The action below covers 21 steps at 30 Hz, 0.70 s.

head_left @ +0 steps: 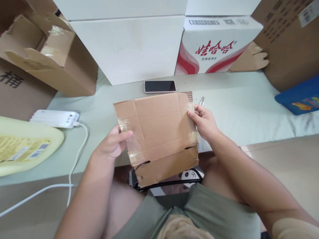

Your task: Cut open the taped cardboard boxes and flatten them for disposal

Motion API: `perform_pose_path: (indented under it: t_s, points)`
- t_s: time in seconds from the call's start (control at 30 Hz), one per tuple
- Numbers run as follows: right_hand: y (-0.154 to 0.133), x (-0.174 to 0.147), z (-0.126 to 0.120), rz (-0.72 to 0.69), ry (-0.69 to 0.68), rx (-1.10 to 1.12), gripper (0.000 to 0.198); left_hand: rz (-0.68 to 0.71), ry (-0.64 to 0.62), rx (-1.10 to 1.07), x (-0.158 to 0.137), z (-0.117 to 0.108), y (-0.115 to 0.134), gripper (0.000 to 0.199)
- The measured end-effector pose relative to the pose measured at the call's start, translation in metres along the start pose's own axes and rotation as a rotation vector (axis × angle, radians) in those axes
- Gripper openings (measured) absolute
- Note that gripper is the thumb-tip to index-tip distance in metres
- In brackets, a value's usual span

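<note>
We extend both forearms [92, 179] forward, the left hand [112, 142] pinching the left edge of the cardboard sheet [159, 126] and the right hand [204, 122] its right edge, thumbs uppermost. The sheet is between our hands, above the near edge of the table [231, 103]; we see creased brown board, glossy tape [136, 155] and a slotted near flap [169, 166].

The cardboard sheet [159, 126] is tan with yellowish tape [124, 124] at its side edges, and the cloth [229, 99] is pale green. The phone [160, 86] has a black screen and pale rim, the power bank [55, 118] and its cable [87, 134] are white, and the bottle [27, 130] is pale yellow with a stronger yellow label [26, 149]. One carton [132, 49] is white, another [215, 37] white with red waves [190, 67] and red lettering [215, 48], and the shorts [219, 212] are grey-green.
</note>
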State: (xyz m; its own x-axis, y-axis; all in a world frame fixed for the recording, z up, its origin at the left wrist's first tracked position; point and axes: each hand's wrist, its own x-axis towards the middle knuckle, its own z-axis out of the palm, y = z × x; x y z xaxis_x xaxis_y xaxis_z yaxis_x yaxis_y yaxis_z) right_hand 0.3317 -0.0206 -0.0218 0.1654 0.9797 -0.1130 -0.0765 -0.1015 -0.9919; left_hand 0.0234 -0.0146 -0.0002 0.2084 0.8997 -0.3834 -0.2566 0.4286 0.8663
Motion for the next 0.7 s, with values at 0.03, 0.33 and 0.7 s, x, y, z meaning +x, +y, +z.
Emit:
perform_pose_path:
  t_s: [0.03,0.33,0.7]
  points:
    - [0.000,0.000,0.000,-0.005,0.009,0.003,0.041,-0.049,-0.025,0.022,-0.001,0.001,0.000,0.048]
    - [-0.004,0.016,-0.028,0.120,0.029,0.059,0.044,0.329,0.262,-0.275,0.005,-0.004,0.020,0.035]
    - [-0.009,-0.018,-0.001,0.130,-0.196,0.102,0.055,0.307,0.405,-0.410,0.028,0.017,0.014,0.027]
